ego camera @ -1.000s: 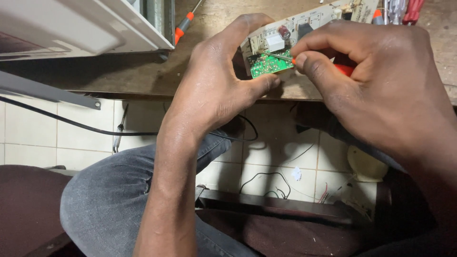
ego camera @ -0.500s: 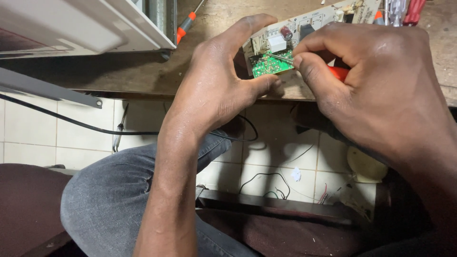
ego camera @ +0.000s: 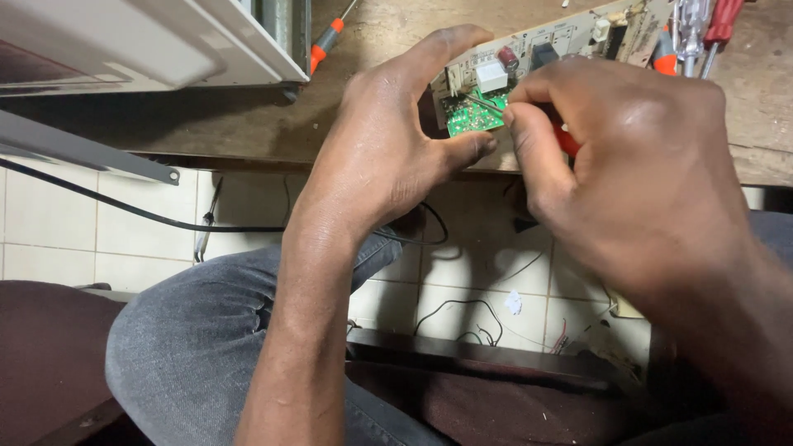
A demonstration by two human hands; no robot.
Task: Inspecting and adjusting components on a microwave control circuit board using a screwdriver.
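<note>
- A worn wooden workbench (ego camera: 372, 99) is seen from above, with a pale tiled floor (ego camera: 462, 272) below its edge and a black cable (ego camera: 124, 211) trailing across the tiles.
- Compared with the earlier frames, little is changed: both hands are kept on the board, and the view is only slightly shifted.
- A beige circuit board (ego camera: 541, 49) is laid at the bench's front edge, with a small green board (ego camera: 471, 116) at its near end.
- The green board's end is framed by the left hand (ego camera: 388, 149), thumb and forefinger spread in a curve around it.
- A thin metal screwdriver tip (ego camera: 483, 103) is pinched by the right hand (ego camera: 628, 157), its red handle mostly hidden.
- A white appliance casing (ego camera: 140, 41), smooth and boxy, is set at the far left.
- Orange- and red-handled screwdrivers (ego camera: 326, 41) are left lying on the bench.
- Grey denim (ego camera: 198, 347) is worn on the knee below.
</note>
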